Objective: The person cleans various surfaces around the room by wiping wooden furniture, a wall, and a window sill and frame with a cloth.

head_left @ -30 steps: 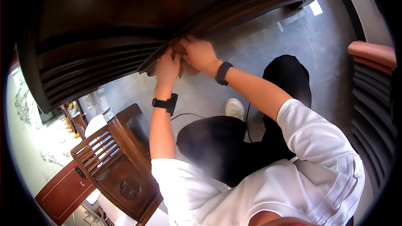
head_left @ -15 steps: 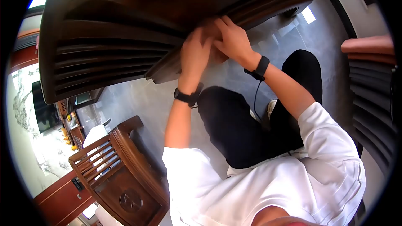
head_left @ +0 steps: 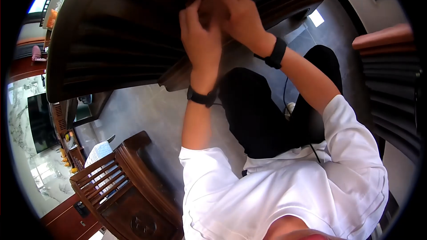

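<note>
Both my hands are raised over a dark wooden bench [head_left: 120,40] with a slatted part. Between them is a soft-looking brown item [head_left: 212,6], blurred and partly covered by my fingers, so its kind is unclear. My left hand [head_left: 200,38] has its fingers bent around the near left side of this item. On the other side, my right hand [head_left: 247,20] curls its fingers over it. Whether the item touches the wood cannot be made out. Each wrist wears a black band, and a thin cable runs from it.
A carved wooden chair [head_left: 142,195] stands on the grey tiled floor [head_left: 133,111] at lower left. Dark pleated curtains [head_left: 391,93] with a pink top hang at right. My black-trousered knees are below the bench edge. A television [head_left: 42,122] is at far left.
Both hands have moved up and farther over the bench, away from its front edge, with the brown item between them. My view has shifted slightly.
</note>
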A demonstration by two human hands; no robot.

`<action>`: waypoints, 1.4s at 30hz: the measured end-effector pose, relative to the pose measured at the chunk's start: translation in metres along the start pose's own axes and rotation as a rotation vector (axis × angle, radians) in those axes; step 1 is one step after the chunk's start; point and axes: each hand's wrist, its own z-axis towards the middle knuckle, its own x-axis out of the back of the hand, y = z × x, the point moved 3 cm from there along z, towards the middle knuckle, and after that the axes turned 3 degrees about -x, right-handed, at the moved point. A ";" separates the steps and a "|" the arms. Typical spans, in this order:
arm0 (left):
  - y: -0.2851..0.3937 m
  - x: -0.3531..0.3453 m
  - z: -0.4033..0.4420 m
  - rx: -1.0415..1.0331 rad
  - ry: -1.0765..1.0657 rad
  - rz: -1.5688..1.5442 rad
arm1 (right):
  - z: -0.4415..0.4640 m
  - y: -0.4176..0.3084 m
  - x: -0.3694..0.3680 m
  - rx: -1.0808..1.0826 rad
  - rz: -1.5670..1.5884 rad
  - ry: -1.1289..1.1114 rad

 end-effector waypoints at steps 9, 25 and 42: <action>-0.005 0.053 0.015 0.001 0.164 0.073 | 0.030 -0.053 -0.028 0.014 0.077 -0.048; 0.093 -0.030 0.096 -0.298 0.101 0.361 | 0.095 0.020 0.062 -0.059 0.047 0.231; 0.127 -0.173 0.103 -0.233 -0.089 0.315 | 0.075 0.138 0.146 -0.278 0.100 0.244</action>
